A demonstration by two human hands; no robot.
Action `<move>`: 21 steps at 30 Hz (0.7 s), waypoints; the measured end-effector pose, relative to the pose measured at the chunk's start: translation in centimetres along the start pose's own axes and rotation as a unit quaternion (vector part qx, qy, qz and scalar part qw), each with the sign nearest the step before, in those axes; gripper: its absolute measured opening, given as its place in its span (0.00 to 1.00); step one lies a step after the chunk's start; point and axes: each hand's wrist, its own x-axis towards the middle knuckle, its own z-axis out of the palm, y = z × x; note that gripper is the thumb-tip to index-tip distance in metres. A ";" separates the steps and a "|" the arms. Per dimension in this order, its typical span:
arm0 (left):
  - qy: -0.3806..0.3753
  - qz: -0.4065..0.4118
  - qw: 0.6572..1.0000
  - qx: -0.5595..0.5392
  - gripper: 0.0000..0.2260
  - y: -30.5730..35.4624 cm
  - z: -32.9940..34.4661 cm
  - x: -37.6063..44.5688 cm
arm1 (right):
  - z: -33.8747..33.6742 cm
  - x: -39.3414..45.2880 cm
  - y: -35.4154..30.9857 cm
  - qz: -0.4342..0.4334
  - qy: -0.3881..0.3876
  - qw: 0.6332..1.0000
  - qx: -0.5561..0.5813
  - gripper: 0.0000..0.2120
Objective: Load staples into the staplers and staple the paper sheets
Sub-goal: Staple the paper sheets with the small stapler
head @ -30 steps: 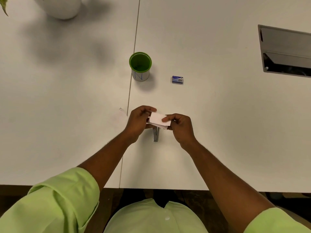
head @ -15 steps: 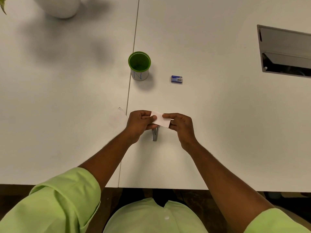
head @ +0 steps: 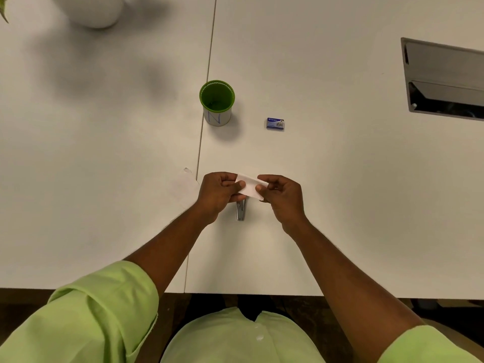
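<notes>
I see the white table [head: 327, 61] filling most of the frame, with a seam running down just left of centre. At the right edge, a dark metal hatch [head: 445, 79] is set into the top. At the upper left sits the base of a white pot [head: 94, 11], with a leaf tip at the frame's left border. Lime sleeves frame the bottom corners.

Centre frame, my left hand [head: 217, 195] and right hand [head: 284, 199] meet over a small folded paper [head: 250, 187]. Each hand pinches one end of it between thumb and forefinger, the other fingers curled in; the paper is held just above the table.

Directly below the paper, a metal stapler [head: 241, 210] lies on the table, its near end pointing toward me; its far end is hidden by the hands, and I cannot tell whether the left hand touches it.

Above centre stands a green cup [head: 216, 103] with a white band marked N. To its right, apart from it, lies a small blue box [head: 275, 124]. Left of the hands, a faint scrap [head: 187, 170] lies beside the seam.
</notes>
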 end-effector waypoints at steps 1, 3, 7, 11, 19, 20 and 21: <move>0.001 0.001 1.000 0.002 0.05 0.1 0.0 0.0 | 0.1 0.1 -0.1 0.001 -0.007 1.000 -0.011 0.11; 0.001 0.003 1.000 0.012 0.06 0.2 0.0 0.0 | 0.2 0.3 -0.2 0.003 -0.010 1.000 -0.028 0.08; -0.012 0.004 1.000 0.024 0.09 0.4 0.3 0.0 | 0.5 0.7 -0.3 0.002 0.028 0.999 -0.042 0.05; -0.011 0.008 0.999 0.031 0.10 0.6 0.6 0.1 | 0.7 0.7 -0.4 -0.017 0.052 0.996 -0.077 0.02; 0.061 0.067 0.993 0.070 0.01 0.6 1.2 0.5 | 1.4 0.3 -0.9 -0.040 0.063 0.993 -0.095 0.02; 0.065 0.068 0.993 0.073 0.01 0.6 1.2 0.5 | 1.4 0.3 -1.0 -0.037 0.065 0.993 -0.091 0.03; 0.067 0.069 0.992 0.076 0.02 0.6 1.1 0.5 | 1.4 0.2 -1.1 -0.032 0.068 0.993 -0.087 0.03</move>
